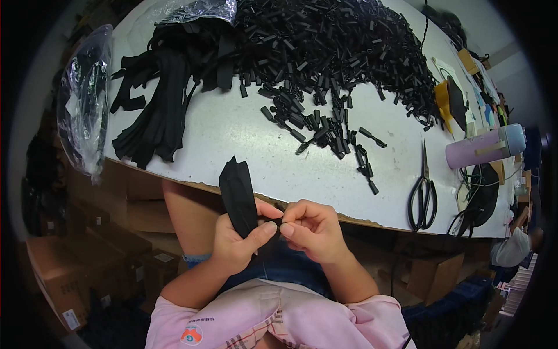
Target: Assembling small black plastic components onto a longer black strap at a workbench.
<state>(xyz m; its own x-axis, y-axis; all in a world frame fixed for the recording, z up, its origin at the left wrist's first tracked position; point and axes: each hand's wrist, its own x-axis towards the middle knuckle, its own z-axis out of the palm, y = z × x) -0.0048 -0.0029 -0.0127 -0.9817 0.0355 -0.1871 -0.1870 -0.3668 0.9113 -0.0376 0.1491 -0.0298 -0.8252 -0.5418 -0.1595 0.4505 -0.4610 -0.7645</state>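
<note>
In the head view, a worker in a pink shirt (232, 314) is sitting at a white table (215, 136) and is bringing the fingers of both hands together just off its near edge. The left hand (235, 244) is gripping a black strip (237, 189), whose broad upper end is standing up beyond the thumb and forefinger. The right hand (315, 232) is closing thumb and forefinger in a narrow pinch, meeting the left fingertips at a small dark piece (278, 221) that is showing too little to identify.

Ahead of the fingers, a great heap of small black pulls (337, 46) is covering the far side of the table, with a trail of them spilling back toward the right hand. Ahead and to the left of the fingers, a bundle of black strips (168, 104) is lying loose, while a clear plastic bag (86, 110) is resting farther left. Right of the fingers, black-handled scissors (423, 200) are pointing away from the worker, and beyond them a lilac bottle (476, 150) with a blue cap is lying tilted. Cardboard boxes (64, 273) are sitting below table height, well to the left of the fingers.
</note>
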